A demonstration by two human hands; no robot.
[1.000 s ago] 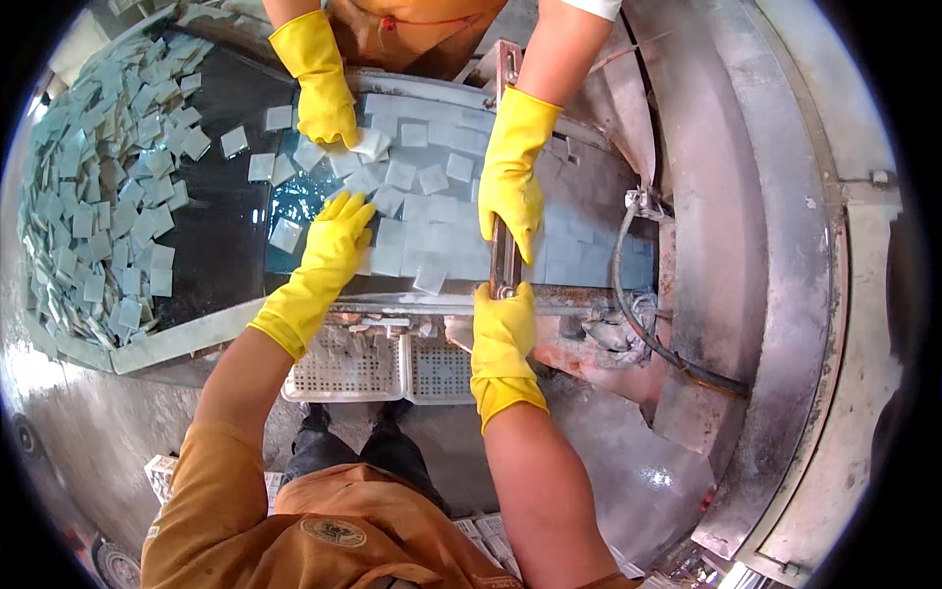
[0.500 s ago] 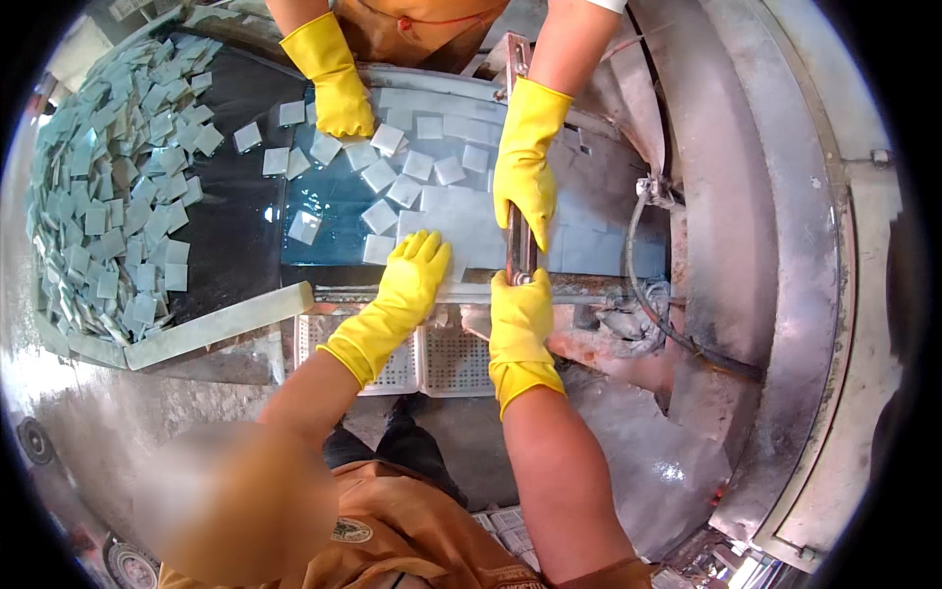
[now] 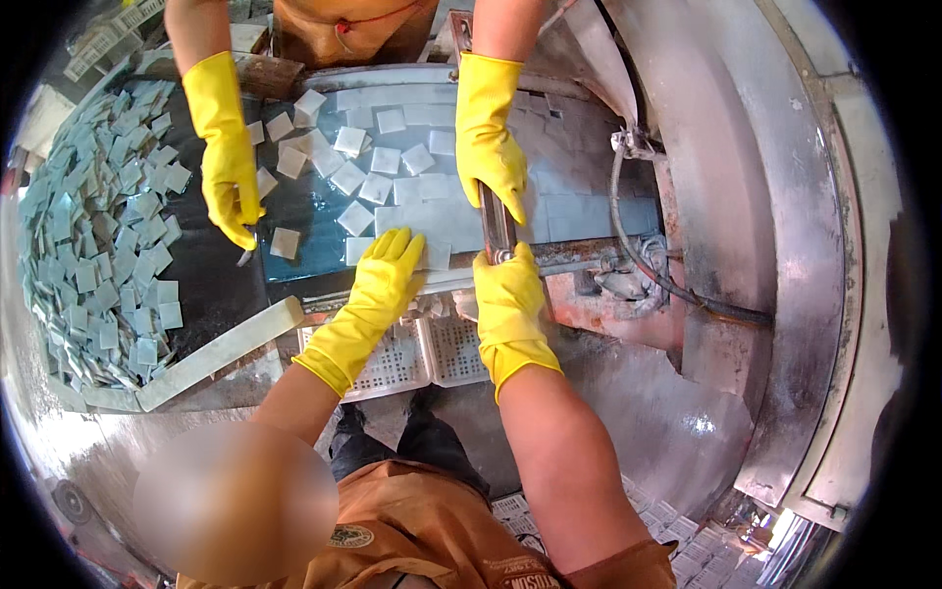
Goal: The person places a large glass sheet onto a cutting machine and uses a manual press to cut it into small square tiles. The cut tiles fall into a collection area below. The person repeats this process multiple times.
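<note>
My left hand, in a yellow rubber glove, lies with fingers stretched on pale square tiles at the near edge of a wet bluish surface. My right hand, gloved the same, closes on the near end of a metal bar lying across the rows. Opposite me, a co-worker's gloved hand rests on the same bar farther up. That person's other hand hangs over the dark area at the left, with something small and dark at its fingertips that I cannot make out.
A large heap of loose square tiles fills the left end, behind a pale border strip. Perforated white crates stand below the near edge. A hose curves past the right end, beside a broad metal wall.
The co-worker's hand at the left has moved from the tiles leftward and nearer, over the dark area. The view has shifted slightly; my hands keep their places on the tiles and bar.
</note>
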